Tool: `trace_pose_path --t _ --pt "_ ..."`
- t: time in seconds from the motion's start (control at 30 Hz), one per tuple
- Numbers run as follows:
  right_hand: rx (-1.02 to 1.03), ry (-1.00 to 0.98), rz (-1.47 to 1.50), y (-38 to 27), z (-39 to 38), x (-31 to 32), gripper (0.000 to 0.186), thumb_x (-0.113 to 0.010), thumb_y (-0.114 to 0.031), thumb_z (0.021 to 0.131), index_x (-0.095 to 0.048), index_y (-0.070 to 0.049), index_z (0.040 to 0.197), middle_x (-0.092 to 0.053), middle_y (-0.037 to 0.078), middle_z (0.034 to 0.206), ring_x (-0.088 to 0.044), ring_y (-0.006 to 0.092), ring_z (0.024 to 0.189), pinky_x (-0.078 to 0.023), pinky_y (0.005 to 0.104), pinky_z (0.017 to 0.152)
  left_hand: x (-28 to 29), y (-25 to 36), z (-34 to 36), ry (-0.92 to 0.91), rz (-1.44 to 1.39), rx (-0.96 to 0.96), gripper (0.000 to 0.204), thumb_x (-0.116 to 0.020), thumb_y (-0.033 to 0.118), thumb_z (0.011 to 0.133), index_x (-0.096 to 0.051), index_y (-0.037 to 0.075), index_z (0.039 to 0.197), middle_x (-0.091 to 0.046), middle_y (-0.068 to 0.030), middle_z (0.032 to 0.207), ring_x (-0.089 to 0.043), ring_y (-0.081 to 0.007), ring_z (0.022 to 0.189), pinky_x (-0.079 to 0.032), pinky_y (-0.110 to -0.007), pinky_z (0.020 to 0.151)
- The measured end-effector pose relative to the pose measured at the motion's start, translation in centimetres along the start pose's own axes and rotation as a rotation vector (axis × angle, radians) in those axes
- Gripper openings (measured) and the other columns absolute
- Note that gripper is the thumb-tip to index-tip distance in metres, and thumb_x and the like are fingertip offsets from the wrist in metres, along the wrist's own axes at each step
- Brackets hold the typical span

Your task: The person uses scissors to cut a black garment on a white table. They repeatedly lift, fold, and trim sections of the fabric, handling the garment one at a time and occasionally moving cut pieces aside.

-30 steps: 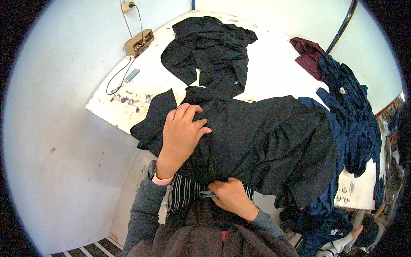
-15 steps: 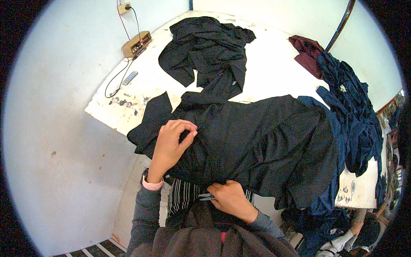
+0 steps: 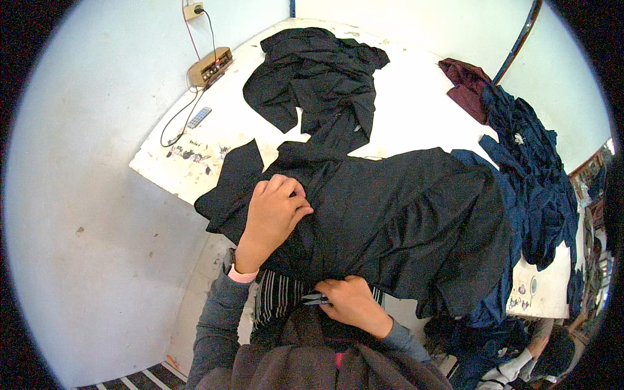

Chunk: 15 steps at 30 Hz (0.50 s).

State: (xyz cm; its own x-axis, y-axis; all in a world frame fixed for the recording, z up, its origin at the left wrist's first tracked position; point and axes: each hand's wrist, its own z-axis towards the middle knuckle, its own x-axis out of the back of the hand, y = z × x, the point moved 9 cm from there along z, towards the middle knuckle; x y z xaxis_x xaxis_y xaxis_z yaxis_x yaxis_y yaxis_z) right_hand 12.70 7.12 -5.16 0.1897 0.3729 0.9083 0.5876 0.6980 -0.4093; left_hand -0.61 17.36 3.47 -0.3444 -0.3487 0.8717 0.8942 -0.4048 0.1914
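Observation:
A black garment (image 3: 396,214) lies spread over the near part of the white table, its front edge hanging down towards me. Above its left part, my left hand (image 3: 273,211) is closed in a pinch, thumb against the curled fingers; anything between the fingertips is too small to make out. Close to my body, at the garment's front edge, my right hand (image 3: 351,302) is closed around small metal thread snips (image 3: 314,299). Their blades point left, over striped cloth (image 3: 278,296) on my lap.
Another crumpled black garment (image 3: 312,71) lies farther back on the table (image 3: 416,104). Navy clothes (image 3: 530,182) and a maroon one (image 3: 465,81) are heaped at the right. A brown radio-like box (image 3: 211,67) with cords and a remote control (image 3: 199,117) sit at the left. Another person's arm (image 3: 536,344) shows lower right.
My left hand has shifted slightly to the right over the black garment, still pinched, with its fingers a little more curled. The right hand with the thread snips stays in place.

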Motion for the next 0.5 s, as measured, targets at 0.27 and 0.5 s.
trace_pose_path --t 0.27,0.5 --pt "0.034 0.066 0.063 -0.1 -0.2 0.4 0.032 -0.074 -0.021 0.077 -0.067 -0.007 0.105 -0.072 0.015 0.093 -0.071 0.036 0.08 -0.057 0.0467 0.069 2.8 -0.3 -0.4 0.239 -0.036 0.005 0.015 -0.073 0.027 0.088 -0.069 0.013 0.09 -0.065 0.0014 0.089 -0.059 -0.0207 0.092 -0.042 -0.037 0.079" --pt "0.103 -0.074 0.488 -1.2 -0.5 4.7 0.044 -0.08 -0.024 0.079 -0.068 -0.008 0.118 -0.071 0.008 0.096 -0.071 0.0248 0.08 -0.054 0.0342 0.072 6.5 1.4 -1.0 0.308 -0.029 0.047 0.014 -0.072 0.026 0.09 -0.069 0.013 0.09 -0.065 0.0021 0.08 -0.059 -0.0189 0.079 -0.041 -0.036 0.072"
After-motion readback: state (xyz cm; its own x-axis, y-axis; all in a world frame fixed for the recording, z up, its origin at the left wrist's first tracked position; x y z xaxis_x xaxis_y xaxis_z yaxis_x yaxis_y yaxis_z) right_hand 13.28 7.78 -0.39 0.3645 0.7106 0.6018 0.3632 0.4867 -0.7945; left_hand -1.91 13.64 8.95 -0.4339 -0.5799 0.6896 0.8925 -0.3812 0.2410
